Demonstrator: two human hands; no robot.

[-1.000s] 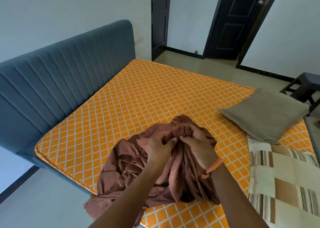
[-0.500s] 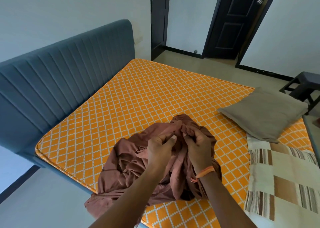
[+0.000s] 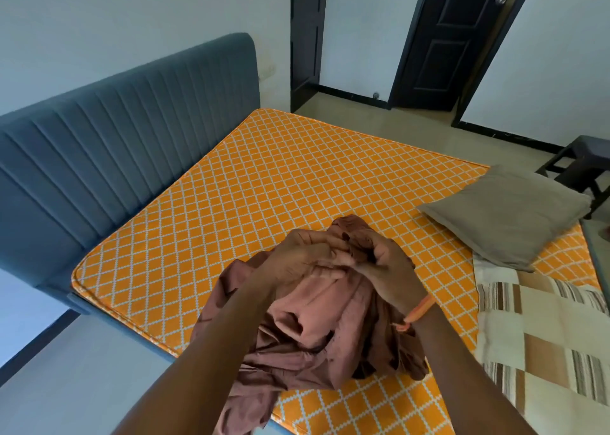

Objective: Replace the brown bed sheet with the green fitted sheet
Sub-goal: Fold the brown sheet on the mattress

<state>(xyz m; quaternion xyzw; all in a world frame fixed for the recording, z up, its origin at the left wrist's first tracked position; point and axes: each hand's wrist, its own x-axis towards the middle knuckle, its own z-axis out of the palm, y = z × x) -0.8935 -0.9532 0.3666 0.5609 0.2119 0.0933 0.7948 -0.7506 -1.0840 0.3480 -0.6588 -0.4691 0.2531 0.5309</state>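
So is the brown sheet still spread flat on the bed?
No, the brown sheet is bunched up; both hands grip it, and the orange mattress lies bare.

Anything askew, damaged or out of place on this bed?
No damage shows. The brown sheet is off the mattress, bunched in both hands, left hand and right hand, spilling over the near edge. The pillow lies askew at the side.

Brown bed sheet [image 3: 317, 329]: soft matt cloth, creased. Mattress [image 3: 264, 184] at 12 o'clock: quilted orange fabric w/ white lattice. Headboard [image 3: 115, 144] at 10: ribbed matt grey upholstery. Doors [image 3: 442, 35]: dark, semi-gloss.
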